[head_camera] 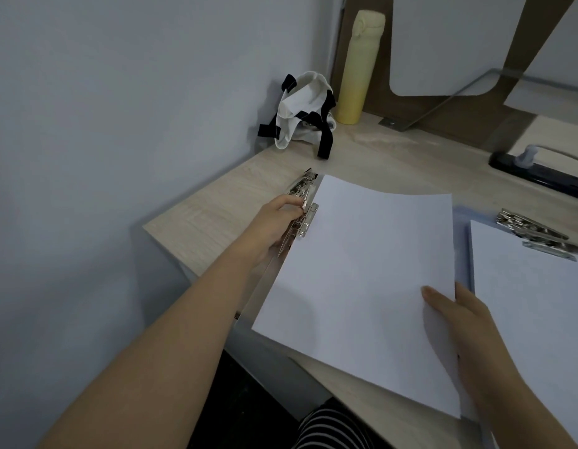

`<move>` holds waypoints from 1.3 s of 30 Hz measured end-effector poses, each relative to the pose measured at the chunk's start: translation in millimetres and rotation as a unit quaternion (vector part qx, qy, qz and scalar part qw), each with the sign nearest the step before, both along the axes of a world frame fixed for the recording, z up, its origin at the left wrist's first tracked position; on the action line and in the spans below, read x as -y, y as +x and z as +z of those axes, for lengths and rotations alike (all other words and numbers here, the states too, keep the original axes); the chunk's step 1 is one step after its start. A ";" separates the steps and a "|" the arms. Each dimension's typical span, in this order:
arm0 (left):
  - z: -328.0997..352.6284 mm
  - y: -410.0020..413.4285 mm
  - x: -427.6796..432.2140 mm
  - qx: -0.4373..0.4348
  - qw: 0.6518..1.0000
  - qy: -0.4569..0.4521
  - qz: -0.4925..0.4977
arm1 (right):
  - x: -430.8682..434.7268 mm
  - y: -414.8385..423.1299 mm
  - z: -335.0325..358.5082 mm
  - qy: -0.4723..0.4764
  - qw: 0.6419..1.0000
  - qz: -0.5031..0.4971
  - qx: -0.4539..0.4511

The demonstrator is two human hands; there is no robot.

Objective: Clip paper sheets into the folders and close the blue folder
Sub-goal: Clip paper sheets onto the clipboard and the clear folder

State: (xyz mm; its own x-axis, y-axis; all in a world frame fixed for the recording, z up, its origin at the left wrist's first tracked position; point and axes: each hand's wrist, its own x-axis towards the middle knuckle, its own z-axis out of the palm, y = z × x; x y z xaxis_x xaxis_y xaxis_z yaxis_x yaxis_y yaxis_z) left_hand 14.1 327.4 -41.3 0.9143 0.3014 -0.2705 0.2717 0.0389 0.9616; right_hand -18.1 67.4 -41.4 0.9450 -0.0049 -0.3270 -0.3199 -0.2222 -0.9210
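A white paper sheet [362, 270] lies tilted over a folder whose edge [265, 286] shows at the sheet's left. My left hand [274, 225] grips the silver metal clip [305, 205] at that folder's top left. My right hand [459, 319] holds the sheet's right edge, thumb on top. To the right lies a blue folder [460, 222], open, with another white sheet [533, 303] under its own silver clip [536, 234].
A white cloth bag with black straps [303, 115] and a tall yellow bottle [358, 69] stand at the desk's back corner by the wall. A black power strip [540, 173] lies at the back right. The desk's front edge [281, 361] runs near my striped lap.
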 end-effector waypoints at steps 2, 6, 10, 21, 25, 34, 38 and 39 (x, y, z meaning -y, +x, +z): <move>1.4 -1.6 -0.2 0.000 1.000 -0.011 -0.004 | -0.4 0.6 0.4 0.002 1.000 -0.003 -0.002; 9.4 -9.0 -1.8 -0.016 0.997 -0.068 -0.038 | -0.7 0.7 0.2 0.000 1.000 -0.003 -0.004; 13.4 -19.5 -11.1 -0.032 0.991 -0.107 -0.079 | -0.1 0.1 -0.9 -0.004 1.000 -0.004 -0.006; 19.2 -40.7 -16.3 -0.071 0.986 -0.103 -0.108 | -0.2 -1.5 -0.3 -0.008 1.000 -0.009 -0.010; 18.8 -40.5 -19.2 -0.116 0.985 -0.046 -0.123 | 0.0 -3.2 -1.1 -0.012 1.000 -0.013 -0.006; 21.3 -47.6 -23.3 -0.197 0.961 -0.013 -0.193 | -1.1 -3.7 -0.4 -0.020 1.000 -0.006 0.006; 14.5 -53.5 -20.1 -0.169 0.972 -0.025 -0.162 | -1.2 -3.9 -1.8 -0.024 1.000 -0.008 0.008; 12.7 -54.5 -19.1 -0.163 0.974 -0.026 -0.154 | -1.4 -4.1 -1.7 -0.024 1.000 -0.010 0.008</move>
